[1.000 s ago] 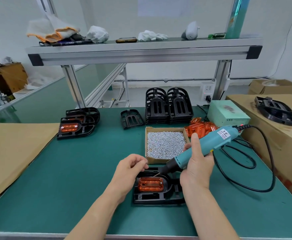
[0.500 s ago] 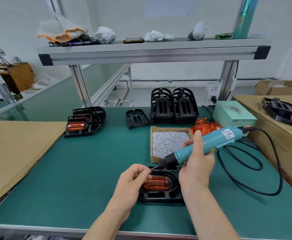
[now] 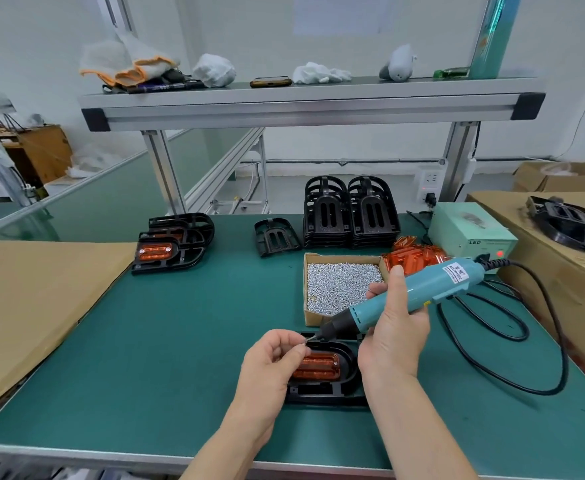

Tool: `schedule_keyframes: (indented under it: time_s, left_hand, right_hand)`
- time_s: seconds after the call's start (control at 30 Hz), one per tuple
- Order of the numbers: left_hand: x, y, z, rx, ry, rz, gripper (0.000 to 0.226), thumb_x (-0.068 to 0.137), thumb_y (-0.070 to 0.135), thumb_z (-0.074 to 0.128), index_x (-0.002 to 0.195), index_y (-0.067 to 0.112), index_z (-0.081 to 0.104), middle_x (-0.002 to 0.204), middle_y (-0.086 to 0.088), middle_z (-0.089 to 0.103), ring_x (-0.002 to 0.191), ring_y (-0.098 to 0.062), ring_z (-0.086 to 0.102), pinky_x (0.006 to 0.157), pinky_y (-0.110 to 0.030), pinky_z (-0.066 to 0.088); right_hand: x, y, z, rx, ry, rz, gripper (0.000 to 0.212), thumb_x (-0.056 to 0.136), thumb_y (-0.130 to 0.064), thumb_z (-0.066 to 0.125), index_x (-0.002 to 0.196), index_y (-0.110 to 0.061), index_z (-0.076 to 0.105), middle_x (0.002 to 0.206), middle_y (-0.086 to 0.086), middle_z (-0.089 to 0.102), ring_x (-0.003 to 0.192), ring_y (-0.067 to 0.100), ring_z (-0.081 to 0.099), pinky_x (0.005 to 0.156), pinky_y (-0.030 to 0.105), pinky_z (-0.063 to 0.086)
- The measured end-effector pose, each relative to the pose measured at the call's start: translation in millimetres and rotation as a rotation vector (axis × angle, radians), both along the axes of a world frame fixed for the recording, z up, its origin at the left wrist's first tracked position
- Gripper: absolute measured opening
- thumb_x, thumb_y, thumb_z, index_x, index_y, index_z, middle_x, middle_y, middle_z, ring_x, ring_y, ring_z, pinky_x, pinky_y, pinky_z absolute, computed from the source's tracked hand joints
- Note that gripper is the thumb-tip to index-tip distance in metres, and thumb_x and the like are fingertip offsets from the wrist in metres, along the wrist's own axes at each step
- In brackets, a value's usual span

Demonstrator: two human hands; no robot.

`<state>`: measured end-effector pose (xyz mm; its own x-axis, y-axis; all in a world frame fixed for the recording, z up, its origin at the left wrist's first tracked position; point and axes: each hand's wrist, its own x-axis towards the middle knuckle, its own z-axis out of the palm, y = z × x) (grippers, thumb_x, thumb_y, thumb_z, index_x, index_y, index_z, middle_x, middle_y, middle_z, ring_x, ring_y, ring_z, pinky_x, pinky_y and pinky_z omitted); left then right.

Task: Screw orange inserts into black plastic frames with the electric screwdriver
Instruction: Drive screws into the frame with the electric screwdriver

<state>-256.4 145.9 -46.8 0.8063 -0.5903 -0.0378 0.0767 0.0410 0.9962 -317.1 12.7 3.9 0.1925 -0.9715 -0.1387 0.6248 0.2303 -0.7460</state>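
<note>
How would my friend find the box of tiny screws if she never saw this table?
Start at the green workbench mat and look just in front of the two stacks of black plastic frames. There lies a shallow brown cardboard box, left of the heap of orange plastic inserts. It alone is full of small silver screws.

"LED" on the pale green box (image 3: 471, 233); electric screwdriver (image 3: 422, 292) label illegible.

Screw box (image 3: 341, 287) behind frame (image 3: 320, 389); loose inserts (image 3: 414, 259) right of box; frame stacks (image 3: 349, 213) behind.
</note>
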Motion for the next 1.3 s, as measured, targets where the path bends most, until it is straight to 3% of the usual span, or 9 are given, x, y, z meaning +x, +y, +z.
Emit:
schedule_keyframes:
  time_s: [0.1,0.33,0.5,0.9,1.07,1.3]
  left_hand:
    - [-1.4,-1.9,0.2,0.020,-0.049,0.021,0.021,0.089,0.005,0.068,0.081,0.024,0.071,0.079,-0.008,0.071,0.072,-0.014,0.064,0.070,-0.027,0.052]
    - [5.1,0.6,1.4,0.020,-0.043,0.041,0.023,0.088,0.004,0.069,0.081,0.025,0.072,0.076,-0.002,0.071,0.070,-0.010,0.062,0.066,-0.023,0.048]
    - [4.6,-0.2,1.3,0.031,-0.068,0.014,0.023,0.088,0.004,0.069,0.081,0.025,0.072,0.075,-0.001,0.070,0.070,-0.010,0.062,0.065,-0.021,0.049]
    - [0.6,-0.4,1.3,0.043,-0.073,0.020,0.023,0.087,0.003,0.069,0.079,0.024,0.072,0.077,-0.004,0.072,0.072,-0.013,0.063,0.072,-0.030,0.052]
    - [-0.4,-0.7,0.1,0.025,-0.061,0.053,0.017,0.086,0.002,0.070,0.080,0.017,0.071,0.081,-0.013,0.071,0.074,-0.017,0.063,0.077,-0.038,0.053]
    - [-0.2,-1.8,-6.1,0.005,-0.101,0.055,0.020,0.085,0.001,0.071,0.078,0.019,0.071,0.075,-0.004,0.071,0.071,-0.010,0.062,0.069,-0.023,0.051]
  right_hand:
    - [1.2,1.0,-0.8,0.006,0.006,0.003,0.020,0.092,-0.033,0.072,0.096,-0.019,0.058,0.069,-0.004,0.066,0.066,0.008,0.062,0.074,0.032,0.050]
    - [-0.9,-5.0,0.4,-0.003,0.002,-0.003,0.025,0.092,-0.035,0.072,0.103,-0.017,0.058,0.069,-0.004,0.066,0.065,0.007,0.061,0.072,0.032,0.051]
    - [-1.0,-2.8,-3.7,0.003,0.010,-0.001,0.020,0.092,-0.035,0.072,0.097,-0.020,0.058,0.068,-0.004,0.066,0.062,0.005,0.061,0.070,0.029,0.050]
    - [-2.3,-4.3,-2.1,-0.003,0.013,-0.008,0.022,0.092,-0.035,0.072,0.099,-0.019,0.058,0.069,-0.005,0.065,0.064,0.004,0.062,0.069,0.029,0.049]
    - [-2.2,-4.0,-2.8,0.006,0.012,-0.002,0.021,0.092,-0.034,0.072,0.100,-0.020,0.059,0.069,-0.004,0.066,0.063,0.004,0.062,0.074,0.031,0.050]
    - [-1.1,-4.5,-3.8,0.016,0.028,-0.013,0.022,0.092,-0.033,0.072,0.099,-0.019,0.057,0.068,-0.003,0.066,0.062,0.004,0.061,0.071,0.031,0.049]
